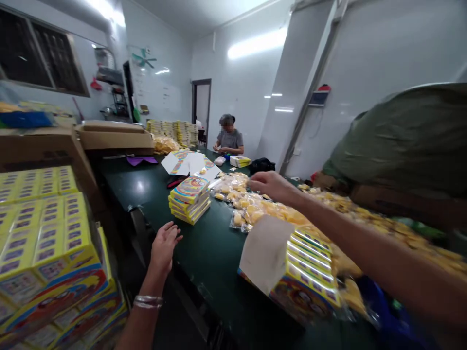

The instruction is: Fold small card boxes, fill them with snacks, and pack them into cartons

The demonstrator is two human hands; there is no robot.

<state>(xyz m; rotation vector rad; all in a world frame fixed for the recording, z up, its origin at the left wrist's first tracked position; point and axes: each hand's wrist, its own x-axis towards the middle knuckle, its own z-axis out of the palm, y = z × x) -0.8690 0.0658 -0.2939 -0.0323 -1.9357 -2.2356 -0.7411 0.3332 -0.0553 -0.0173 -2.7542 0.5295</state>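
My left hand (167,245) is held over the near edge of the dark green table (215,248), fingers apart and nothing in it. Just beyond it stands a small stack of yellow printed boxes (189,198). My right hand (268,185) reaches over the far part of a long heap of small bagged yellow pieces (259,206); its fingers are bent downward, and whatever they hold is too small and blurred to tell. Below my right forearm sits an open carton (304,272) with several yellow boxes in it, its pale flap raised to the left.
Stacked yellow cartons (47,243) fill the left side. Flat printed sheets (189,164) and a purple piece (141,160) lie farther back. A person (229,135) works at the table's far end. Brown cardboard boxes (116,138) stand back left; a green cloth-covered bulk (404,141) is at right.
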